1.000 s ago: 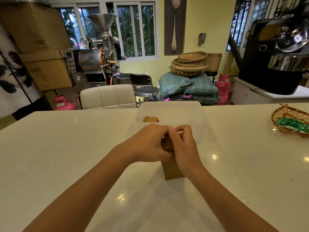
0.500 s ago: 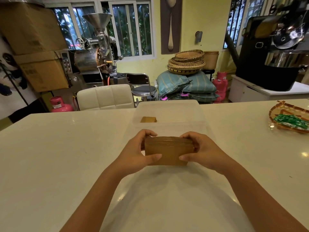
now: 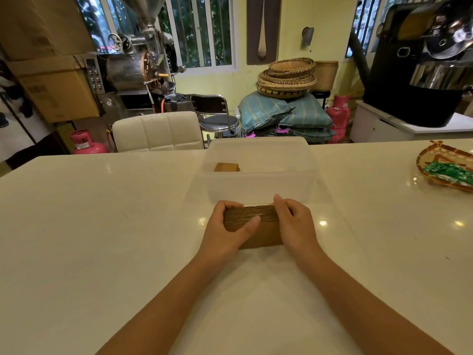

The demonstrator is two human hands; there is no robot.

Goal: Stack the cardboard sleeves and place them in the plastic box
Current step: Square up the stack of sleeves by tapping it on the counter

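Item: one block of flat brown corrugated cardboard sleeves [image 3: 256, 226], pressed face to face, standing on edge on the glossy white table top [image 3: 102, 226]; ribbed edges uppermost, plain brown face toward the wearer. Location: centre of the table, just in front of the near wall of the translucent white rectangular plastic box [image 3: 258, 185], and apart from it. Holders: left hand [image 3: 227, 234] wrapped round the left end, thumb laid across the front face, fingers curled over the top; right hand [image 3: 294, 226] closed on the right end, fingers over the top edge. Both hands grip the block between them; neither is spread wide. Whether the block bears on the table or is held a little clear cannot be told. Box contents: a smaller stack of brown cardboard sleeves [image 3: 226, 167] lying in the far left corner; the rest of the floor appears bare, though the frosted wall hides part of it. Other items: woven tray holding green packets [image 3: 445, 167] at the right edge of the table, well apart. Step in hand, as judged: squaring and compressing the gathered sleeves into one tidy block. Next move, as judged: keep inward pressure from both ends so no sleeve slips out, lift the block over the near wall, and set it down beside the stack already inside.
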